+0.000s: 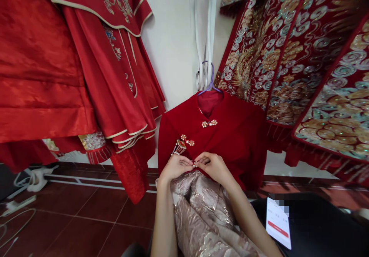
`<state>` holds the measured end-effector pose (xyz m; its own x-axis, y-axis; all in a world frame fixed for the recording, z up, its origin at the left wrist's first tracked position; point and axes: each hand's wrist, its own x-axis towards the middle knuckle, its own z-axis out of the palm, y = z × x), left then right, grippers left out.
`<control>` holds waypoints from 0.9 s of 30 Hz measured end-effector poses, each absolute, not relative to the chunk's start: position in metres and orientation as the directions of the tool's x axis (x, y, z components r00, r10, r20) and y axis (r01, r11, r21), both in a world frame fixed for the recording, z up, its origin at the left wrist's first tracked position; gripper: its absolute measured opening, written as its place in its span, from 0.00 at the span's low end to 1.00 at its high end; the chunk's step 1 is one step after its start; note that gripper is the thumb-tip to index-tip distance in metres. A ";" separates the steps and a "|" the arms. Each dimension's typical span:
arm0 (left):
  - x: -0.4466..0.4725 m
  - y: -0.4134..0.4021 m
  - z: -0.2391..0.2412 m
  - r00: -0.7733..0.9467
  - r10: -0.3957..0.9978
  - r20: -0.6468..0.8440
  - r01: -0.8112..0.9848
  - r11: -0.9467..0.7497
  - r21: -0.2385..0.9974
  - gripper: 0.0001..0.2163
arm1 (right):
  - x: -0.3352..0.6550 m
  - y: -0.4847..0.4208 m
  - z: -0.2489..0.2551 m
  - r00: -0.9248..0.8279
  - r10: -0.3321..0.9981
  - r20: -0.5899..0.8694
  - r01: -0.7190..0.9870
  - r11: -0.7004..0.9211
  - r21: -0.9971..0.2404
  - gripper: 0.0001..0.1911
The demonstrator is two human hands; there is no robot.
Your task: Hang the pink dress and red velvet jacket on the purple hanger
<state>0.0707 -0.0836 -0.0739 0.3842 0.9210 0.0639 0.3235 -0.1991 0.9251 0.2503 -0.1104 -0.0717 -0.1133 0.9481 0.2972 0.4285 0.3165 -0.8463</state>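
A dark red velvet jacket (239, 134) hangs in front of me on a purple hanger (212, 80). Its collar carries a flower-shaped pearl frog button (209, 123), and a fan-shaped brooch (180, 146) with dangling beads sits on the chest. Lower on the front, my left hand (179, 166) and my right hand (213, 167) meet with fingertips pinched around a small pearl frog button (195, 165). The fingers partly cover it, so whether its two halves are joined is hidden. Below the wrists spreads a shiny champagne-coloured brocade fabric (198, 211).
Red embroidered garments (112, 72) hang at the left, and heavily beaded ones (288, 57) at the right. White straps (205, 30) run down above the hanger. A phone (278, 222) lies on a black surface (314, 226) at right. White cables (20, 226) lie on the tiled floor (95, 214).
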 end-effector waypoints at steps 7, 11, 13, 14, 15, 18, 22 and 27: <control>0.069 -0.082 -0.077 0.400 0.914 0.060 0.286 -0.187 0.940 0.11 | 0.246 -0.107 -0.076 -0.125 0.921 0.369 0.489 0.380 -0.785 0.06; 0.067 -0.081 -0.079 0.430 0.902 0.033 0.254 -0.156 0.955 0.10 | 0.245 -0.106 -0.080 -0.120 0.914 0.388 0.538 0.388 -0.748 0.06; 0.067 -0.080 -0.079 0.430 0.903 0.027 0.259 -0.152 0.954 0.10 | 0.246 -0.106 -0.080 -0.125 0.917 0.379 0.555 0.382 -0.739 0.06; 0.067 -0.080 -0.079 0.429 0.903 0.026 0.265 -0.153 0.952 0.10 | 0.246 -0.106 -0.080 -0.129 0.919 0.372 0.559 0.377 -0.738 0.06; 0.068 -0.080 -0.079 0.430 0.902 0.026 0.271 -0.157 0.950 0.09 | 0.246 -0.105 -0.079 -0.131 0.922 0.365 0.561 0.372 -0.740 0.06; 0.070 -0.080 -0.078 0.448 0.893 0.045 0.278 -0.187 0.942 0.08 | 0.246 -0.103 -0.079 -0.120 0.929 0.350 0.562 0.354 -0.747 0.05; 0.071 -0.080 -0.078 0.416 0.906 0.075 0.290 -0.210 0.934 0.09 | 0.245 -0.104 -0.079 -0.119 0.931 0.344 0.570 0.348 -0.744 0.05; 0.057 -0.088 -0.068 0.292 0.941 0.169 0.226 -0.240 0.944 0.16 | 0.268 -0.121 -0.064 -0.213 0.940 0.268 0.525 0.341 -0.780 0.05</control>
<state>0.0566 -0.0884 -0.0680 0.2924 0.9412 0.1693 0.2259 -0.2400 0.9441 0.2684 -0.1209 -0.0643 -0.2129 0.9396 0.2680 0.5252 0.3413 -0.7795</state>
